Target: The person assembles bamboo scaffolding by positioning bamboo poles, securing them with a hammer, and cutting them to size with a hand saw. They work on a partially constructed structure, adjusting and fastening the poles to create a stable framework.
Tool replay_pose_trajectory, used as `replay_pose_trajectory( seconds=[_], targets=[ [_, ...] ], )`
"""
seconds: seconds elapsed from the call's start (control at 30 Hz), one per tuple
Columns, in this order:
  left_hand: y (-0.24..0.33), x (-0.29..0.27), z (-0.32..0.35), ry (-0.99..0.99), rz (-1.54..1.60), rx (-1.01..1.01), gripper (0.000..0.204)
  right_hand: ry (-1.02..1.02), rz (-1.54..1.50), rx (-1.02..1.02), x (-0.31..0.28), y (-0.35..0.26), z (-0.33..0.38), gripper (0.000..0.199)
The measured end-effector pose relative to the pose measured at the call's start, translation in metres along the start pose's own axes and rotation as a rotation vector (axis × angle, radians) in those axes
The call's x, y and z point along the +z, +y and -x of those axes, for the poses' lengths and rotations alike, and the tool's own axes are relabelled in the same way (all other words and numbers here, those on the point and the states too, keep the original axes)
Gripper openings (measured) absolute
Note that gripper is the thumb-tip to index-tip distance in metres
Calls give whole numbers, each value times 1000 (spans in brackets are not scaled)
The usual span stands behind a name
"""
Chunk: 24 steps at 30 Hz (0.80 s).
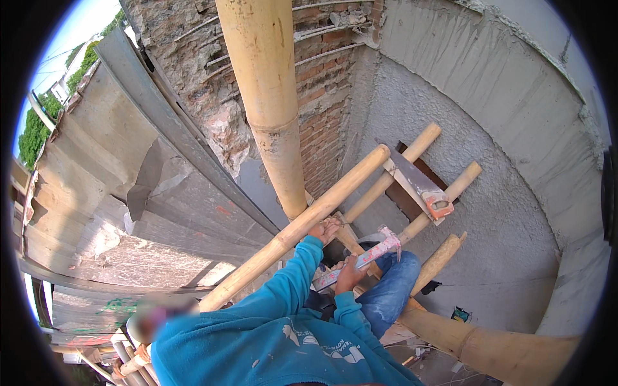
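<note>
My right hand [348, 275] is closed around the handle of a claw hammer [378, 249]. Pink and white smears cover its head, which points up and right over my jeans knee. My left hand [326, 229] is at the right side of a long slanting bamboo pole [293, 237], by a joint with a wooden piece [348, 240]. Its fingers look bent together, and whatever they hold is too small to make out. Farther right, a handsaw [421, 183] with an orange-brown handle lies across shorter bamboo poles [415, 151].
A thick upright bamboo post [273, 122] rises before a broken brick wall [318, 128]. Rough grey plaster walls [476, 116] curve around the right. Rusty metal sheets [161, 212] slope at left. Another thick bamboo pole [496, 347] crosses the lower right. A blurred patch hides something at lower left.
</note>
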<state>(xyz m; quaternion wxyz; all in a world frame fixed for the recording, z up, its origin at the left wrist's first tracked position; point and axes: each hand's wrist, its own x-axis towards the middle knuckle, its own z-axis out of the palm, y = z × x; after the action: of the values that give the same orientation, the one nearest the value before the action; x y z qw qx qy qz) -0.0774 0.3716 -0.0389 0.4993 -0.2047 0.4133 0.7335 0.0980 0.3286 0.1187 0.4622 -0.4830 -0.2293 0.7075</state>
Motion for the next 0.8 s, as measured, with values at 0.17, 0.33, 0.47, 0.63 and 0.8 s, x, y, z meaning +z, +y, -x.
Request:
replay_pose_trajectory(
  seconds=[0.17,0.33,0.47,0.63,0.8],
  targets=[
    [2,12,9,-34,17,-26,27,-184,277,99,-11,36,2,37],
    [3,17,16,28,50,11,26,-146,122,62,-9,-16,-19,30],
    [-1,17,19,22,13,39,25,126,27,-104,3,-55,-13,25],
    [-9,27,22,12,-7,67,26,-93,170,134,-11,7,-13,22],
    [-13,11,9,8,0,132,28,-145,191,300,-18,-21,-19,24]
  ],
)
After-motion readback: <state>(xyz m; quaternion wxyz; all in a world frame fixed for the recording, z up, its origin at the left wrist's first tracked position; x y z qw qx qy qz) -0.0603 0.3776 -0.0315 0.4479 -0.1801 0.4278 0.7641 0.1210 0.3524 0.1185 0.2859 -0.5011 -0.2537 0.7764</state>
